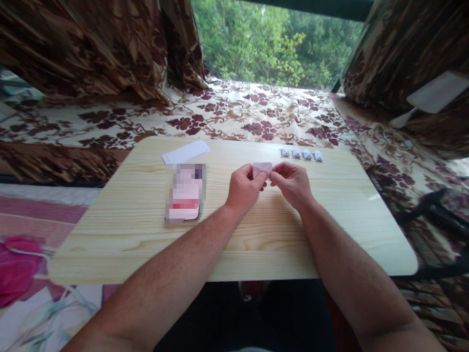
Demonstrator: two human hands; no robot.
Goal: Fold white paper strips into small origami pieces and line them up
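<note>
Between my two hands is a small folded piece of white paper (262, 167), raised a little over the tabletop. My left hand (245, 185) pinches it, the thumb lying across its front. On its right edge the fingertips of my right hand (293, 182) are closed, thumb against forefinger. Creases show faintly on the paper's face; its back is hidden by the fingers. Beyond my right hand, several small folded white paper pieces (302, 155) with raised, pointed middles stand in a row.
A stack of white paper strips (186, 152) lies at the table's far left. Nearer stands a blurred-out pink phone (184, 193), lying flat left of my left forearm. The pale wooden table (120, 234) has rounded corners. Behind it is a flower-patterned cloth (252, 115) below a window.
</note>
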